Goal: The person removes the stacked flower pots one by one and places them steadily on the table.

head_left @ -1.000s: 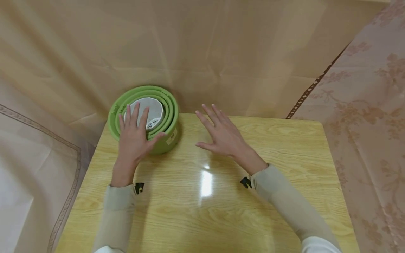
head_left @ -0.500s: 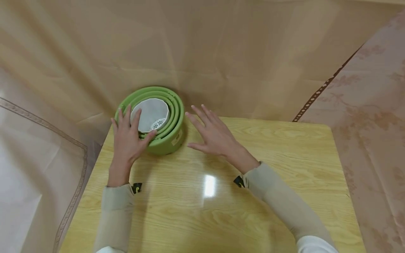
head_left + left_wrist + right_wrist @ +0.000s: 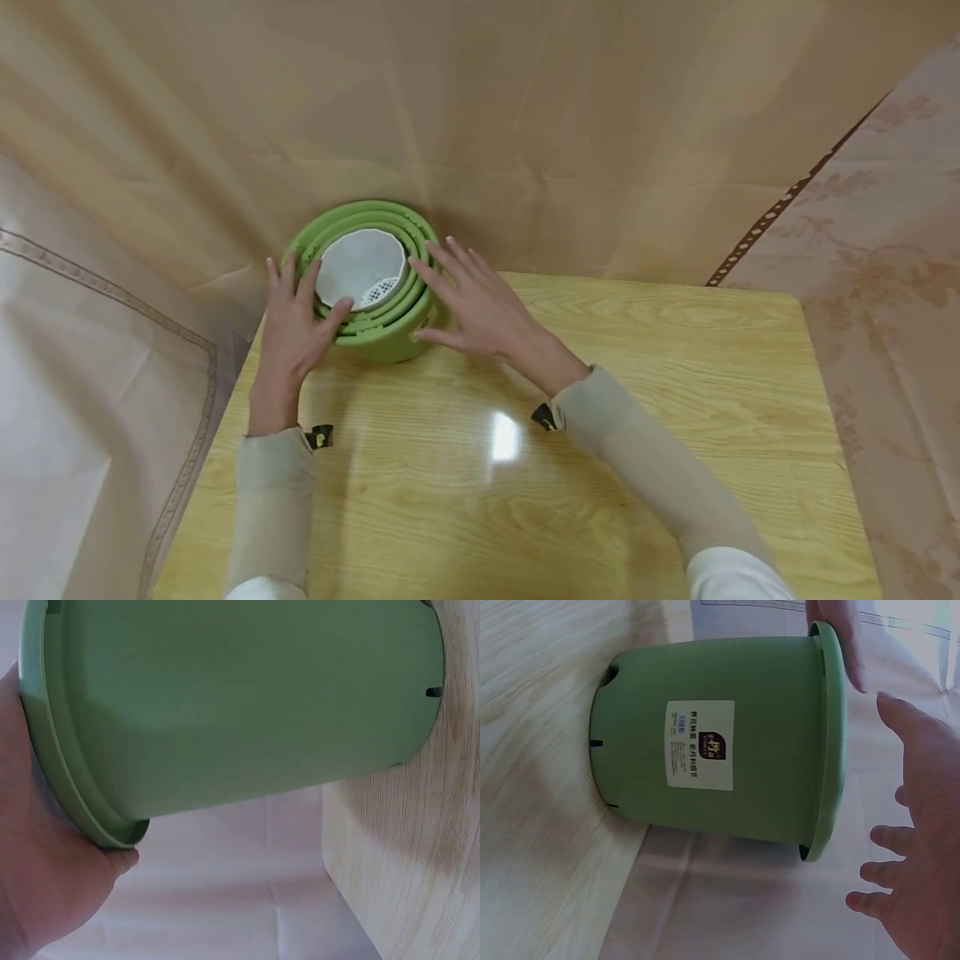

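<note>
A stack of green plastic flowerpots (image 3: 386, 343) stands at the table's back left, nested one inside another. Innermost sits a white pot (image 3: 356, 262) with small drainage holes in its base. My left hand (image 3: 291, 333) lies at the stack's left rim, thumb over the front of the rim and fingers extended. In the left wrist view, that hand (image 3: 45, 874) is against the outer rim. My right hand (image 3: 480, 308) is spread by the right side of the stack. The right wrist view shows this hand (image 3: 926, 810) apart from the rim, holding nothing. The outer pot bears a white label (image 3: 700, 746).
The wooden table (image 3: 600, 467) extends to the right and toward me. A beige cloth (image 3: 480, 125) hangs just behind the stack. Pale cloth (image 3: 60, 375) hangs on the left, and flowered cloth (image 3: 892, 333) on the right.
My left hand has slid left from above the stack to its left rim. My right hand has come leftward to the stack's right side. The view has shifted slightly.
</note>
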